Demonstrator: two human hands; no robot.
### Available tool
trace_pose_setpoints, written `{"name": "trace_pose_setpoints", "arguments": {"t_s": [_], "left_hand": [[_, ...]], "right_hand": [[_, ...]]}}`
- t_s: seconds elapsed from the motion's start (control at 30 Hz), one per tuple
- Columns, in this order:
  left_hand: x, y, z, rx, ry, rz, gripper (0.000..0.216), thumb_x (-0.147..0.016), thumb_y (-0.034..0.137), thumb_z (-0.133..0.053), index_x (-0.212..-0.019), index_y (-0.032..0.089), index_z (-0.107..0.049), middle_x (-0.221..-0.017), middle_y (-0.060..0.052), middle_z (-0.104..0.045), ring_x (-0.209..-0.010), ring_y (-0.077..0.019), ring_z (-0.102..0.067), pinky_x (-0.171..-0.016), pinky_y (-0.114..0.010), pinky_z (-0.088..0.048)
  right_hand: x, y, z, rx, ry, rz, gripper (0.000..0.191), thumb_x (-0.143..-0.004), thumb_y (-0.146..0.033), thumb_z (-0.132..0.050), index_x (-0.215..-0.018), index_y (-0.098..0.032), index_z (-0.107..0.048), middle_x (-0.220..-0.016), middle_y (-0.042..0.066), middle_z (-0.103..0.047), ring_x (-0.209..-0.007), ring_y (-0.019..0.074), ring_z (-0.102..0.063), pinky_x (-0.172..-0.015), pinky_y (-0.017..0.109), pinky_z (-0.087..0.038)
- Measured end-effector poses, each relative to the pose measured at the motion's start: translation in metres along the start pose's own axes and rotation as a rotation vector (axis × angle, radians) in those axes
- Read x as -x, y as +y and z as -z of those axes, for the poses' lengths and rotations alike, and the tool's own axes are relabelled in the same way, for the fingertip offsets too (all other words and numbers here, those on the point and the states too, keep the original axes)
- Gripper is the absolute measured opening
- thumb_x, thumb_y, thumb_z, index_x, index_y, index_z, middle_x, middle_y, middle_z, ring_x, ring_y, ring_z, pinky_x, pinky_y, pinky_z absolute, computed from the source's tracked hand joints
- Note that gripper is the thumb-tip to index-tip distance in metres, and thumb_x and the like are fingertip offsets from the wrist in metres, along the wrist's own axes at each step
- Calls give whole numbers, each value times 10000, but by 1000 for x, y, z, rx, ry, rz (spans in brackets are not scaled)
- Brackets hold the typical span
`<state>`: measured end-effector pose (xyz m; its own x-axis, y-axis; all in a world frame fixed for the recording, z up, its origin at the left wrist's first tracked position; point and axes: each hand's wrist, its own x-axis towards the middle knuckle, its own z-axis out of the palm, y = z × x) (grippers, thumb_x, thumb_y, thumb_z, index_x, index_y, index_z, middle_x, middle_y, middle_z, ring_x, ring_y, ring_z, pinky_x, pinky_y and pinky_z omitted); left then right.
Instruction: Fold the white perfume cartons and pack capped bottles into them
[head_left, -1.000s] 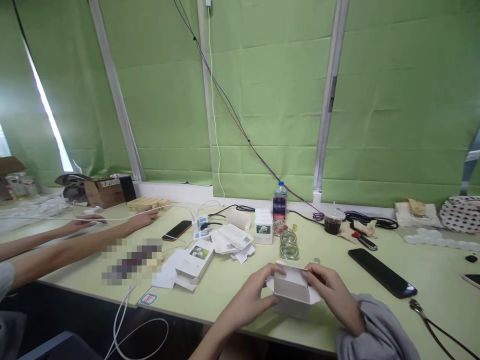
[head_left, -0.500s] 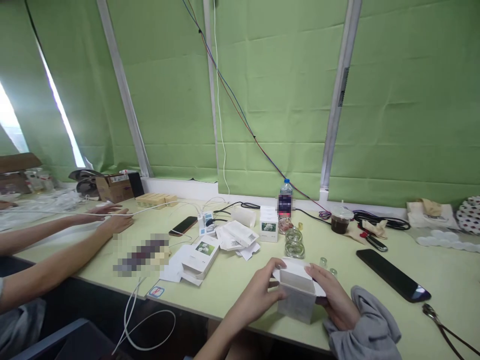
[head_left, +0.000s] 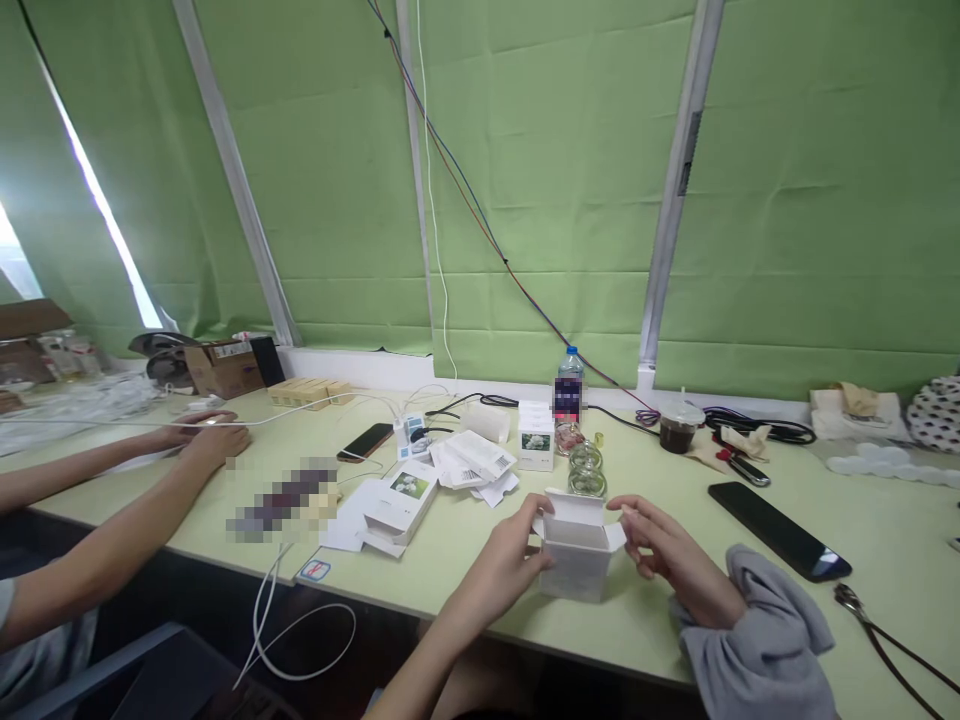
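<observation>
Left hand (head_left: 510, 560): grasps the left wall of the white box (head_left: 574, 565) | Right hand (head_left: 667, 555): half-open, fingers just beside the right flap, contact unclear | Box: upright between both hands, flaps raised | Beyond the hands: glass jars (head_left: 586, 472) | Right of right hand: black phone (head_left: 780, 530)

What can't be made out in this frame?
Head view only.
Inside of the white box in the left hand's grip: hidden by its front wall.
Whether the right hand touches the flap: too small to tell; a grey sleeve covers its wrist.
Label of the bottle: blurred out.
What lies under the blurred patch on the table: pixelated.
Body behind the co-worker's arms: cut off by the left edge.
</observation>
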<state>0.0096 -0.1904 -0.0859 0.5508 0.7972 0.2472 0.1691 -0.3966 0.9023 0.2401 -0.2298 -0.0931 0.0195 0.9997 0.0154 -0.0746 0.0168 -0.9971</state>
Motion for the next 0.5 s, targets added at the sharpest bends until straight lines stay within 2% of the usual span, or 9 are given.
{"name": "trace_pose_setpoints", "arguments": {"t_s": [0.1,0.27,0.4,0.5], "left_hand": [[-1,-2,5,4,24,12,405,-699,58,-575,-1030,276,-494,-999,13,-546,-901,-184,-512,-776,-313,-526],[-4,-3,14,113,23,36,397,-659,36,-621,-969,260,-514,-943,25,-547,-856,-167,-518,-715,-259,-488],[-3,2,22,311,-64,63,451,-635,103,-745,-998,242,-517,-809,48,-578,-696,-113,-535,-644,-211,-448],[-2,6,24,482,-96,66,574,-549,250,-853,-996,239,-494,-713,58,-579,-586,-100,-542,-564,-200,-423]], "right_hand": [[-1,-11,22,113,123,89,414,-746,-574,-655,-930,-207,-600,-616,-65,-421,-526,93,-363,-448,204,-280],[7,-27,52,253,294,169,353,-696,-530,-702,-846,-220,-625,-577,-52,-463,-524,116,-362,-460,235,-277],[15,-33,51,306,307,200,323,-706,-514,-691,-849,-226,-662,-570,-37,-479,-525,127,-388,-457,244,-298],[21,-34,36,323,203,218,336,-782,-537,-629,-881,-217,-663,-596,-34,-462,-524,119,-381,-453,241,-290]]}}
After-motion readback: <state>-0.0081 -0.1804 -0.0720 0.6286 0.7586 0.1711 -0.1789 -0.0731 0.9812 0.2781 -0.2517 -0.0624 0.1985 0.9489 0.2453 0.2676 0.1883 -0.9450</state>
